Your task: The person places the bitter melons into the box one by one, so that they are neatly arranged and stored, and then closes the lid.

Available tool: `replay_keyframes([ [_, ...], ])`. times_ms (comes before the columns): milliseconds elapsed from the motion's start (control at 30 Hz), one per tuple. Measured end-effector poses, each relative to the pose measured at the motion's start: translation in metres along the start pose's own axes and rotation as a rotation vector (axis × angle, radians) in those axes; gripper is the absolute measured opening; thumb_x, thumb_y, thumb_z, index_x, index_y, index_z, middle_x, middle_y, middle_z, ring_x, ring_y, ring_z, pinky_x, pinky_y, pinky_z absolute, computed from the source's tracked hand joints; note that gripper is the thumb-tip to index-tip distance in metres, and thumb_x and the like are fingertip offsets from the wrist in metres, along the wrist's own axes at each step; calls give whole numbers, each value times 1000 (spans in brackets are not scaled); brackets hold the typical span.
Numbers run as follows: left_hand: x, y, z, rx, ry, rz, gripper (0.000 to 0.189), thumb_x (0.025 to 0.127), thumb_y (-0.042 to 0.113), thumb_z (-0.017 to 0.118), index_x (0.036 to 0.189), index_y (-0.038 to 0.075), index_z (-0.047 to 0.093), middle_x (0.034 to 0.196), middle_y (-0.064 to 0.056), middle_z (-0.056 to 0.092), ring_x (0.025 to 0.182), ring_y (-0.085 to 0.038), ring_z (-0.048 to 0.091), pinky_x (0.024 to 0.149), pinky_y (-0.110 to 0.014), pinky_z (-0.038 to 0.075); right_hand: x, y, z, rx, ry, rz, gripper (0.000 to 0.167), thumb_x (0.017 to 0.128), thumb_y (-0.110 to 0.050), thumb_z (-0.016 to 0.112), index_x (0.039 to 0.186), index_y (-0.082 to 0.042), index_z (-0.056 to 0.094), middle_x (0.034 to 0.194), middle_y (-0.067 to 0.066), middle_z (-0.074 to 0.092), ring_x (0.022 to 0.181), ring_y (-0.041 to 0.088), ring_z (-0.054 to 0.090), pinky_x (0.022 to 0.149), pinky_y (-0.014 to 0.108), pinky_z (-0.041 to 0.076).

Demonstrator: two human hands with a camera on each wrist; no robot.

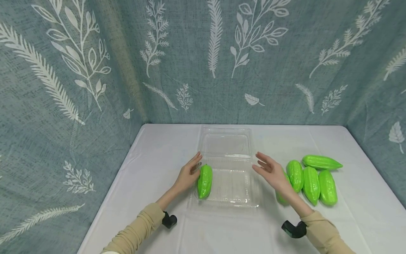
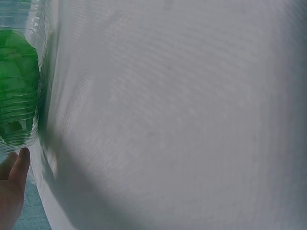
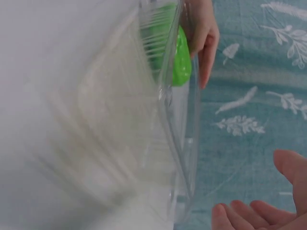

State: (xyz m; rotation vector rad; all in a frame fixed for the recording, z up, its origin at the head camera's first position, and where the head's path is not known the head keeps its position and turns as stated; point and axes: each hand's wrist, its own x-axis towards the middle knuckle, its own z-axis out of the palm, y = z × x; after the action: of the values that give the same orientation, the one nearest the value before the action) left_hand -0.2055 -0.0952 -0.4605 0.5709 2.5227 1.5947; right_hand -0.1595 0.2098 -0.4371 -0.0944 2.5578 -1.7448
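A clear plastic clamshell box [image 1: 229,185] sits on the table with its lid [image 1: 226,143] folded back behind it. One bright green, ridged, shiny vegetable [image 1: 205,181] lies lengthwise along the left side of the box. My left hand [image 1: 188,176] is at the box's left edge, right beside that vegetable, its fingers loosely extended. In the right wrist view, the left thumb [image 3: 197,40] is close by the vegetable. To the right of the box hovers my right hand [image 1: 271,172], fingers spread and nothing in them.
Several more green vegetables [image 1: 311,185] lie grouped on the right, partly behind my right forearm. A white cloth [image 1: 158,151] covers the table. Patterned blue-green curtains [image 1: 196,95] stand behind and at both sides. Dark wrist cameras [image 1: 169,220] are strapped on.
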Motion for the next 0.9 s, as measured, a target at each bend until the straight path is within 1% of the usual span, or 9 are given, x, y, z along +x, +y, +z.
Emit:
replay_keyframes([
  [233,10,-34,8,1,43,10,54,88,-7,52,141,-3,39,155,-16,26,133,-36,42,110,-42,40,-1,2,-16,-9,26,23,66,95,-28,57,147,0,28,151,22,33,137,40,36,110,47,39],
  [300,10,-38,8,-2,41,11,55,88,-7,52,141,-2,40,156,-15,26,133,-35,43,110,-41,41,-1,2,-21,-6,30,33,67,95,-29,56,148,0,26,152,22,31,138,40,34,111,48,38],
  [500,9,-37,8,4,41,9,55,88,-7,52,141,-1,40,156,-14,26,134,-35,42,109,-43,42,-3,2,-37,-46,63,49,70,95,-34,54,150,-3,22,154,19,29,139,38,32,111,43,40],
  [633,5,-21,5,5,36,8,54,88,-8,50,140,-6,39,155,-19,24,132,-40,42,109,-46,41,-5,5,-47,-72,96,44,70,95,-34,54,149,-2,23,152,19,31,137,38,35,101,18,47],
  [667,4,-16,4,-1,29,6,54,88,-9,50,140,-6,38,155,-20,24,132,-41,41,109,-46,41,-6,6,-49,-79,103,49,70,95,-35,54,149,-3,23,152,19,32,137,38,35,101,16,47],
  [733,2,-6,2,-8,16,3,54,88,-9,49,140,-8,37,154,-22,23,132,-42,41,109,-45,41,-8,9,-54,-97,115,69,72,95,-39,54,150,-3,23,153,18,32,137,38,36,101,19,48],
  [767,1,-3,1,-9,10,5,54,88,-9,49,140,-8,37,154,-23,22,132,-43,41,109,-45,41,-9,10,-56,-108,120,78,73,95,-40,53,150,-4,22,153,18,31,137,38,36,104,26,47],
  [867,2,-4,1,-20,12,13,54,88,-10,48,140,-9,36,154,-24,22,131,-43,41,109,-45,41,-12,15,-61,-131,128,105,75,95,-43,52,151,-4,20,154,18,29,137,39,34,110,45,39],
  [900,3,-7,2,-25,18,19,53,88,-10,48,140,-9,37,154,-23,23,131,-43,41,109,-46,41,-13,16,-63,-135,130,110,76,95,-43,51,151,-4,19,154,19,29,137,40,34,110,47,39],
])
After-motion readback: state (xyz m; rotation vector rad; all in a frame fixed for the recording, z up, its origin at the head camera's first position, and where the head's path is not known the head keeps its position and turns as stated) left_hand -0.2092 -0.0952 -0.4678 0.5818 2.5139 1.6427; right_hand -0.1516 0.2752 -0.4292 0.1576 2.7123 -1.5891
